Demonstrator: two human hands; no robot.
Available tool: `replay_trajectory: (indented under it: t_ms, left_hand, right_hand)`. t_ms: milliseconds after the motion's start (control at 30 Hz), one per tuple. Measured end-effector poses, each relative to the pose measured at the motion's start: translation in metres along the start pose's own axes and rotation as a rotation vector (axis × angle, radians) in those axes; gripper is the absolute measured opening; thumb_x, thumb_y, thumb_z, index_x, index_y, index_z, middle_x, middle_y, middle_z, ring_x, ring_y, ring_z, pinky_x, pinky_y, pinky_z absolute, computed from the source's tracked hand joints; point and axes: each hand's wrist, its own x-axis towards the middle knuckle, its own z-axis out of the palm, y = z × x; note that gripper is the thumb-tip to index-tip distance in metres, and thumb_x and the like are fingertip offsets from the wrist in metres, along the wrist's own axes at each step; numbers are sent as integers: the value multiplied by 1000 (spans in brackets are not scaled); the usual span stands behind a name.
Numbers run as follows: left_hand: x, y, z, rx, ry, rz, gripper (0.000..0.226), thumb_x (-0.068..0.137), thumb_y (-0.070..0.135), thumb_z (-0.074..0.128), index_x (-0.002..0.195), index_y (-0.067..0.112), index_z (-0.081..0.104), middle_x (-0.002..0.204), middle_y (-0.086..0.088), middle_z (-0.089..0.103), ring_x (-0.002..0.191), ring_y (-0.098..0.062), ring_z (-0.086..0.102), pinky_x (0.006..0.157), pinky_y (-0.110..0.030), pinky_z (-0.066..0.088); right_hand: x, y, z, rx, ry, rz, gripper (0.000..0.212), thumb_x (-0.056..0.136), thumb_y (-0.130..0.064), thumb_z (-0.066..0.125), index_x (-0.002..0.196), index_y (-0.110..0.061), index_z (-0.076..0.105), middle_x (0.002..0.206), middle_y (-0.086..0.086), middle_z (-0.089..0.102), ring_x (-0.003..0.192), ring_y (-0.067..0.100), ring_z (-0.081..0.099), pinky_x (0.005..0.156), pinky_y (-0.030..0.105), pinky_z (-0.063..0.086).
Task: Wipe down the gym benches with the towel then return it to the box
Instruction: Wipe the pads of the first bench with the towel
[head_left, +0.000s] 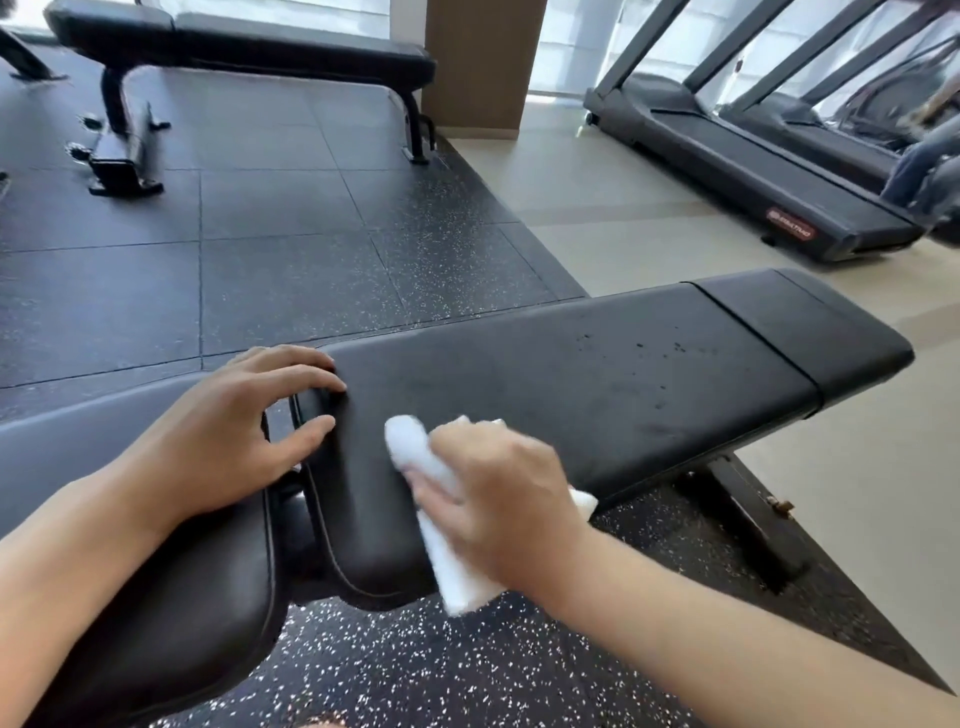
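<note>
Towel (447, 525) lies crosswise on bench (597, 374), under right hand (506, 506).

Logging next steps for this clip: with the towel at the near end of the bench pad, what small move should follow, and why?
Probably sweep the white towel, held in the right hand, away along the bench pad toward its far end, where dark specks still show. The left hand braces the pad's near end.

Red oval brand badge (791, 225) on rear end of black treadmill (748, 171), lettering too blurred to read
</note>
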Motion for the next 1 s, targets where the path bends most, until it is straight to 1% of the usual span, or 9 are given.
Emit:
replay_trajectory:
  t_ms: [133,267,433,500,600,700,800,900,1000]
  left_hand:
    - [-2,-1,0,-23,7,-12,38,84,51,57,116,37,72,134,25,60,131,-1,53,114,-19,33]
    - [-2,5,-1,-15,-8,-1,39,83,53,58,116,37,72,132,26,59,128,0,53,112,-9,28]
    - [-3,14,0,-4,-20,14,39,83,49,62,116,32,74,132,18,63,129,-8,54,114,-18,33]
    - [-2,16,0,-4,-19,11,38,83,49,62,116,32,74,131,18,63,128,-8,54,113,-19,34]
    - [-3,15,-1,-15,-14,-2,38,83,51,61,114,34,74,131,20,63,128,-6,54,113,-21,35]
    - [-3,12,0,-34,8,-21,31,83,37,67,114,33,74,130,21,63,127,-2,54,113,-15,33]
    - [-3,12,1,-60,47,-34,31,82,25,67,111,30,76,127,21,65,124,2,56,110,-8,30]
    - [-4,12,0,-71,38,-32,30,80,28,70,110,31,76,127,22,65,124,3,56,110,-8,30]
    - [-4,10,-2,-97,36,-48,29,79,32,74,108,32,76,127,21,65,123,1,57,111,-13,34]
  right_hand:
    - [-2,1,2,101,-48,-119,32,95,-43,62,76,-19,55,75,-4,59,73,21,56,62,36,45]
    - [10,76,-18,-17,-22,138,34,94,-44,66,77,-15,59,70,0,61,72,30,62,61,36,43]
    - [22,145,-36,-168,17,382,39,94,-46,63,74,-14,52,69,5,62,75,39,62,62,36,31]
    - [24,130,-30,-191,-6,359,40,93,-45,63,72,-18,44,70,5,63,73,38,62,62,35,29]
    - [24,68,-16,-151,-4,187,38,87,-39,70,73,-23,38,64,1,60,63,32,61,56,31,29]
    - [19,-4,5,-25,35,-30,31,81,-32,75,75,-21,47,63,0,56,59,27,59,49,30,34]
    - [16,-28,18,73,-32,-136,29,86,-38,70,74,-22,50,69,-3,57,66,23,58,54,33,39]
    - [33,7,12,44,-41,-76,30,89,-41,66,75,-21,49,71,0,62,70,29,64,54,33,40]
    - [62,85,-2,-113,-19,186,29,92,-38,65,81,-17,49,75,5,66,76,36,66,60,37,41]
